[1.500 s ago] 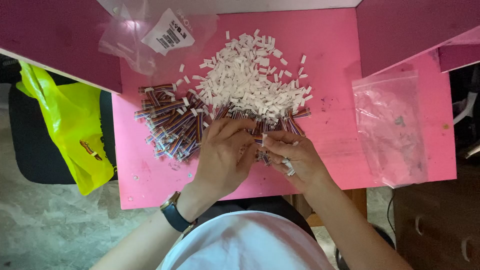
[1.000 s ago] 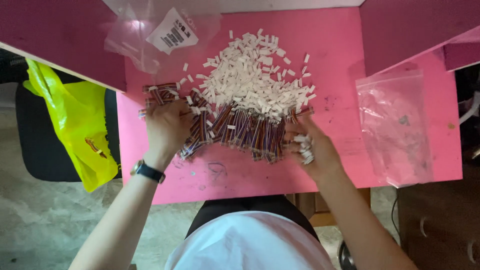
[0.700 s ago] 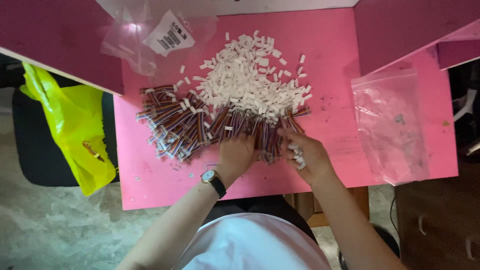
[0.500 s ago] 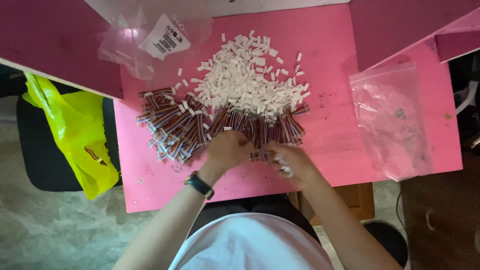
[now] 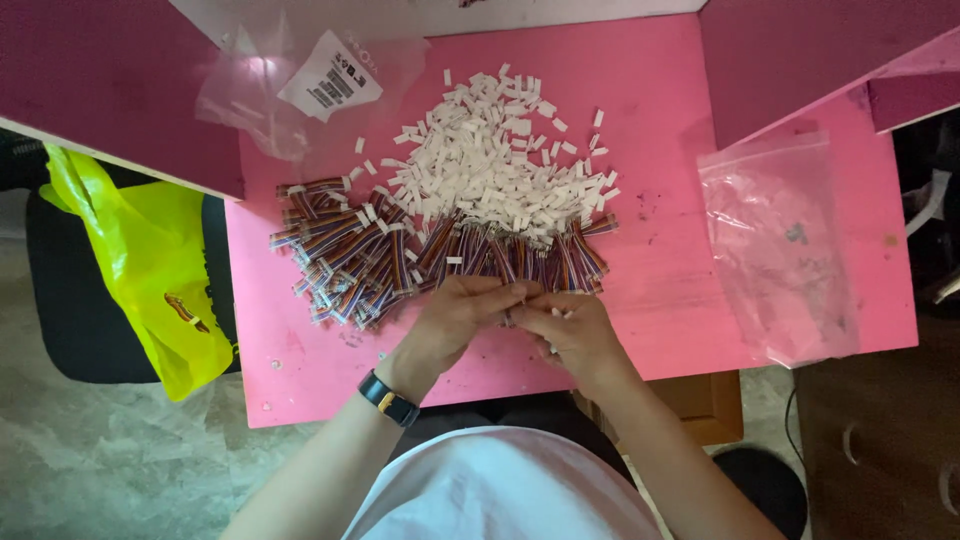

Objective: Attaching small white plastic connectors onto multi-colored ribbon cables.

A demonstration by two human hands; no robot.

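A heap of small white plastic connectors [image 5: 495, 160] lies in the middle of the pink table [image 5: 660, 270]. Along its near and left edges lie several short multicoloured ribbon wires [image 5: 350, 255]. My left hand [image 5: 455, 320], a dark watch on its wrist, and my right hand [image 5: 570, 335] meet just in front of the wires. Their fingertips pinch a small piece between them, a ribbon wire with a white connector as far as I can tell.
A clear plastic bag with a white label [image 5: 300, 85] lies at the back left. Another clear bag [image 5: 780, 250] lies at the right. A yellow-green bag [image 5: 140, 260] hangs off the left side. Dark magenta panels stand at both back corners.
My left hand reached out to the wires on the left, then came back. Both hands now meet at the near edge of the wire pile.
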